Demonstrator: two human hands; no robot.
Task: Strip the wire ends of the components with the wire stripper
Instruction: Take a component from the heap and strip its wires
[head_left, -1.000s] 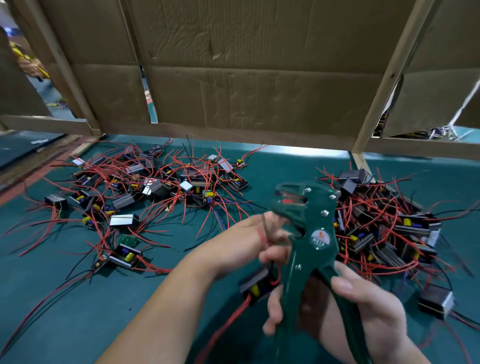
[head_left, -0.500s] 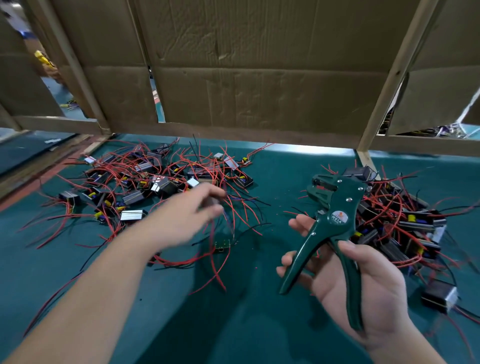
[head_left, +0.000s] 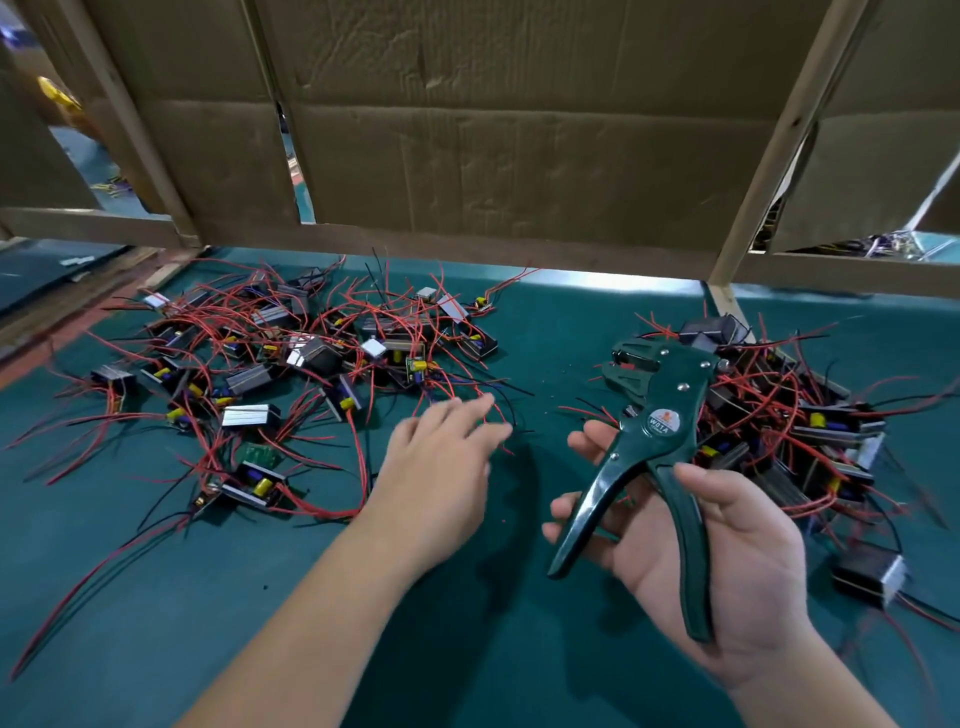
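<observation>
— Over the table (head_left: 467, 649), between the two heaps: how do the hands stand?

— I have the left hand (head_left: 441, 447) hovering low, fingers straight, grip slack and holding nothing. It is motion-blurred. The fingertips lie close to loose red wire ends (head_left: 501, 423) at the near edge of the left pile (head_left: 311, 358) of components. Touching or not, I cannot tell.

— And the tool?

— The wire stripper (head_left: 657, 431) sits in the right hand (head_left: 727, 561), palm up. The thumb is curled over one handle and the fingers are under the other. The handles are spread wide, and I see no wire led into the head. It is held above the table, just in front of the right pile (head_left: 789, 415).

— Step?

— Between pieces, by my reading. There is no component in hand, so a fetch comes first. Both heaps look alike from here; I cannot tell stripped from unstripped.

— What does the next move call for?

— Close the left grip on one component and single out its leads. Pinch them near the ends, feed them square into the head, then squeeze the handles. The wires are tangled, so lifting one may drag its neighbours along.
</observation>
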